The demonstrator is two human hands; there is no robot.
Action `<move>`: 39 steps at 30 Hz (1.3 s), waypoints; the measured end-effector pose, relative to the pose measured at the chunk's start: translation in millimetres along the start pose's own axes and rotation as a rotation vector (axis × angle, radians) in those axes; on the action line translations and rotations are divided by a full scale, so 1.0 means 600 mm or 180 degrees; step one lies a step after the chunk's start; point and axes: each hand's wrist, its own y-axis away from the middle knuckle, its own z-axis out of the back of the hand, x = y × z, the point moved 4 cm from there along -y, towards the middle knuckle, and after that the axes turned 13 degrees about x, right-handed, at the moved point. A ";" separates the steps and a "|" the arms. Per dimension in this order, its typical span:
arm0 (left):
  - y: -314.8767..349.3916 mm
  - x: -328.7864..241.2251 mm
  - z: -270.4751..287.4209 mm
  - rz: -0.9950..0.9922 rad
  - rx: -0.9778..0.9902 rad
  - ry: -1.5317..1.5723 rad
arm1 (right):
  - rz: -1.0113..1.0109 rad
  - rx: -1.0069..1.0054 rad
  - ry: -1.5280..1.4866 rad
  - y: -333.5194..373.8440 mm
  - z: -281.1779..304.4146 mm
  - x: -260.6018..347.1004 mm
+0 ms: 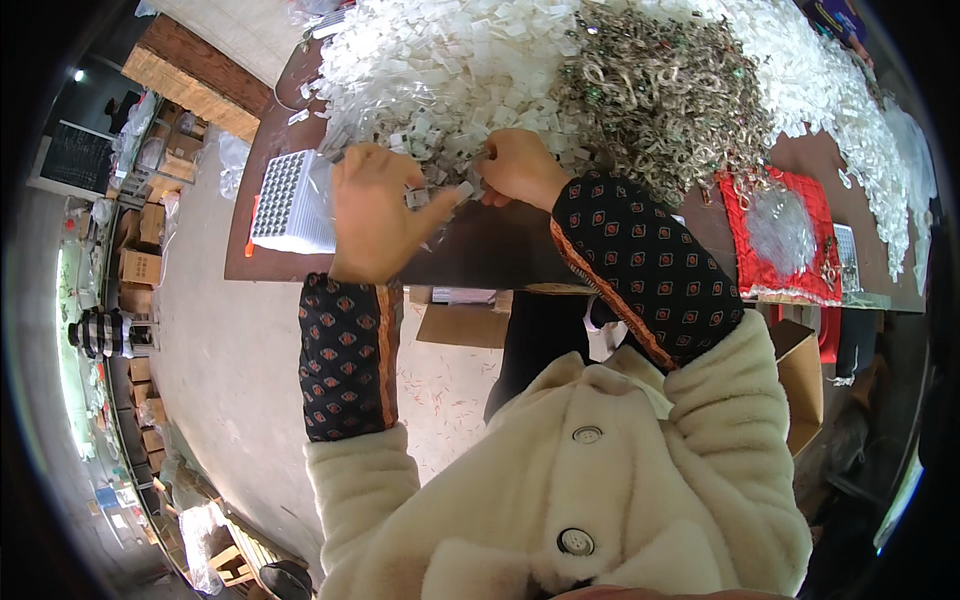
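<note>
My left hand (378, 215) is over the near left part of the brown table, thumb stretched out and fingers curved apart, a little blurred. A small whitish plastic piece (463, 191) shows at its thumb tip, between the two hands. Close by on the right, my right hand (520, 168) has its fingers pinched together; what they grip is hidden. Both hands are in front of a large heap of small clear plastic pieces (450, 60). Left of my left hand stands a white block with rows of grey round dots (291, 205), partly under clear film.
A heap of small metal clasps (665, 95) lies right of the plastic pieces. Farther right is a red cloth (748, 262) with a clear plastic bag (780, 230) on it. A cardboard box (460, 326) is beneath the table edge. Shelves with cartons (140, 266) line the left.
</note>
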 end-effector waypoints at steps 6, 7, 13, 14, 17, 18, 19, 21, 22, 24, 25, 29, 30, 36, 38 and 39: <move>0.037 0.016 0.010 -0.0217 0.0454 -0.0477 | 0.1335 -0.0450 0.0737 -0.012 -0.002 0.078; 0.039 0.027 0.010 0.0014 0.0458 -0.0491 | 0.1922 -0.0610 0.1067 -0.009 -0.005 0.100; 0.045 0.024 0.007 0.0090 0.0089 -0.0344 | 0.0961 -0.0527 0.0281 -0.001 0.005 0.105; 0.042 0.027 0.013 0.0130 -0.0071 -0.0370 | 0.1152 -0.0553 0.0326 0.001 0.009 0.113; 0.046 0.039 0.033 0.0435 -0.0740 -0.0390 | 0.1348 -0.0525 0.0150 0.001 0.021 0.113; 0.045 0.040 0.031 0.0376 -0.0701 -0.0419 | 0.1298 -0.0521 -0.0019 -0.001 0.025 0.107; 0.045 0.037 0.024 0.0302 -0.0512 -0.0371 | 0.1546 -0.0451 -0.0166 -0.004 0.028 0.104; 0.045 0.030 0.005 0.0214 -0.0215 -0.0253 | 0.0899 -0.0350 -0.0116 -0.012 0.032 0.072; 0.048 0.028 -0.001 0.0276 -0.0165 -0.0318 | 0.0737 -0.0270 0.0028 -0.015 0.034 0.057; 0.049 0.023 -0.005 0.0333 -0.0219 -0.0290 | 0.0939 -0.0529 0.1029 -0.014 0.035 0.040; 0.048 0.021 -0.006 0.0402 -0.0188 -0.0263 | 0.1291 -0.0859 0.1887 -0.007 0.030 0.038; 0.049 -0.019 0.007 -0.0068 -0.1030 -0.0314 | 0.0846 -0.0456 0.3508 0.003 0.002 -0.008; 0.055 -0.037 0.006 -0.0242 -0.1311 -0.0220 | 0.1009 -0.0372 0.3449 0.007 -0.004 -0.011; 0.092 -0.125 -0.085 -0.0180 -0.0867 0.1038 | 0.1394 -0.0052 0.3429 0.058 -0.004 -0.031; 0.097 -0.132 -0.122 0.0091 -0.0527 0.1180 | 0.1878 -0.0149 0.3218 0.076 -0.004 -0.030; 0.100 -0.133 -0.138 0.0217 -0.0409 0.1224 | 0.2070 -0.0166 0.3115 0.084 -0.004 -0.031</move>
